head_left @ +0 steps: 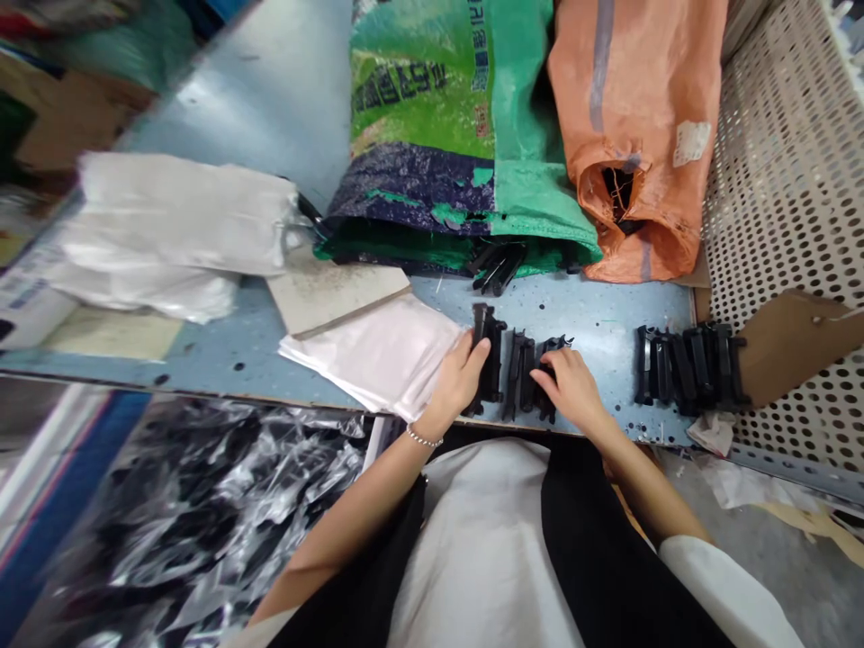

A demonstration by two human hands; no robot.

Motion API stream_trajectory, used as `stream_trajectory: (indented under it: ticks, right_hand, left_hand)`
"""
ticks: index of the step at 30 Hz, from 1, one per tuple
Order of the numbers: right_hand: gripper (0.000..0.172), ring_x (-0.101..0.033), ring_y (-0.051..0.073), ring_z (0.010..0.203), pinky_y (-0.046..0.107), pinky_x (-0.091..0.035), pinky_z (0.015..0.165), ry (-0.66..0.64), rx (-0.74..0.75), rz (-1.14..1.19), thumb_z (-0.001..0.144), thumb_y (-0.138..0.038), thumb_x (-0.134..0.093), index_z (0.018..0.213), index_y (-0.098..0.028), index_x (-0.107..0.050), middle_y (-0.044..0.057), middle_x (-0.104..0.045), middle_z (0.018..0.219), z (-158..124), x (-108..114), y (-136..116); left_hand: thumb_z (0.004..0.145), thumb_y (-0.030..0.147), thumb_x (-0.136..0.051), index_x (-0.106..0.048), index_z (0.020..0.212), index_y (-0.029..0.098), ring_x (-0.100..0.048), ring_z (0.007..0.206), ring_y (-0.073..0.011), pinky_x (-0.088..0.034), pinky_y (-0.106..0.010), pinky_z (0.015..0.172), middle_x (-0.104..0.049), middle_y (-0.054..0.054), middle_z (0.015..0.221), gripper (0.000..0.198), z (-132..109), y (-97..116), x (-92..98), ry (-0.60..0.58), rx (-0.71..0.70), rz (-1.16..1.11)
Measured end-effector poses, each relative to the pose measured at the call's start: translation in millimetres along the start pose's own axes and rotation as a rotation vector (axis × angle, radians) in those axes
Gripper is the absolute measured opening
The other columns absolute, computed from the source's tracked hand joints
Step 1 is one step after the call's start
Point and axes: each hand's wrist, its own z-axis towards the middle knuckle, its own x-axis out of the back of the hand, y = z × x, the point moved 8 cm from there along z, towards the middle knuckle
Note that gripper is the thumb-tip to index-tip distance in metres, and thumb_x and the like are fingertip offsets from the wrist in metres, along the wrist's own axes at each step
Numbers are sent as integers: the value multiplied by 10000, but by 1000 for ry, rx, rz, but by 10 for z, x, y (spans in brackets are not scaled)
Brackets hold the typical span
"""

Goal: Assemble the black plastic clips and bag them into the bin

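Observation:
Several slim black plastic parts stand side by side in a row at the table's front edge. My left hand (460, 382) is closed round the left end of the row, on a black plastic part (495, 360), its thumb showing on top. My right hand (571, 387) grips the right end, thumb and fingers on another black plastic part (557, 345); its fingertips are partly hidden. Between both hands sit more black plastic parts (518, 373). Beside my left hand lies a stack of thin white plastic bags (382, 346).
A green woven sack (533, 193) lies behind, with black parts (498, 268) at its mouth. An orange sack (641, 90) is beside it. At right are another black group (688, 364), brown cardboard (796, 346) and a perforated panel (789, 153). Wrapped black items (222, 522) fill the lower left.

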Motion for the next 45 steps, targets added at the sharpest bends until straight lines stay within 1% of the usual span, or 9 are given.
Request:
stream_trajectory:
  ticks: [3, 9, 14, 18, 22, 29, 34, 42, 45]
  right_hand:
    - [217, -647, 261, 960, 375, -485, 859, 9, -37, -54, 1015, -368, -480, 994, -208, -625, 112, -699, 1011, 305, 74, 170]
    - [380, -697, 302, 966, 385, -479, 857, 28, -204, -77, 1042, -520, -425, 1042, -184, -603, 138, -742, 937, 1419, 39, -90]
    - [232, -686, 251, 727, 314, -489, 653, -73, -445, 338, 915, -366, -664, 896, -147, -591, 117, -694, 680, 1949, -131, -14]
    - [129, -547, 137, 462, 244, -411, 461, -163, -423, 498, 903, -292, -596, 840, -181, -579, 5, -617, 556, 1620, -152, 5]
    - [217, -585, 136, 505, 261, -469, 490, -309, -173, 595, 880, -393, -663, 1002, -222, -607, -25, -670, 682, 924, -180, -317]
    - [414, -624, 227, 845, 365, -486, 784, 201, 248, 44, 1035, -573, -406, 991, -214, -608, 78, -674, 902, 573, 627, -595]
    - [462, -564, 259, 878, 389, -469, 794, 110, 494, -104, 1055, -557, -327, 918, -223, -616, 109, -635, 895, 613, 615, -789]
    - [536, -412, 140, 531, 275, -342, 496, -279, 28, 698, 962, -742, -378, 808, -241, -487, -34, -448, 632, 578, 165, -650]
    - [523, -481, 145, 586, 276, -384, 547, -312, 55, 583, 965, -725, -399, 828, -233, -511, -18, -525, 676, 561, 229, -664]
  left_hand:
    - [1044, 394, -422, -672, 966, 146, -686, 896, -253, -540, -387, 872, -694, -96, 882, 361, -15, -121, -220, -95, 18, 306]
    - [1022, 299, -480, -550, 1422, 146, -667, 1081, -299, -566, -416, 888, -637, -182, 1294, 434, -124, -11, -631, -63, -74, 668]
    - [992, 312, -528, -640, 1305, 152, -604, 1180, -295, -488, -505, 1076, -641, -169, 1277, 369, -78, -12, -362, -21, -228, 377]
    - [986, 490, -512, -585, 1333, 145, -665, 1037, -226, -562, -433, 954, -651, -167, 1255, 495, 143, -236, 19, 24, 1, -166]
    - [959, 629, -498, -493, 1404, 193, -696, 1000, -208, -588, -391, 906, -686, -118, 1200, 624, 233, -63, -73, -77, 157, -607]
    - [918, 554, -652, -257, 1581, 260, -677, 727, -172, -629, -363, 716, -668, -49, 1020, 826, -62, 536, -163, -190, 38, -548]
    - [953, 518, -610, -170, 1623, 295, -680, 722, -165, -630, -348, 689, -659, -63, 1087, 832, -236, 654, -117, -248, -13, -468]
    - [956, 457, -613, -219, 1629, 242, -544, 1357, -337, -462, -497, 1139, -484, -165, 1548, 809, -309, 728, 71, -86, -243, -72]
    - [969, 469, -589, -206, 1634, 272, -690, 1106, -278, -582, -450, 972, -608, -131, 1409, 793, -279, 660, 53, -184, -162, -192]
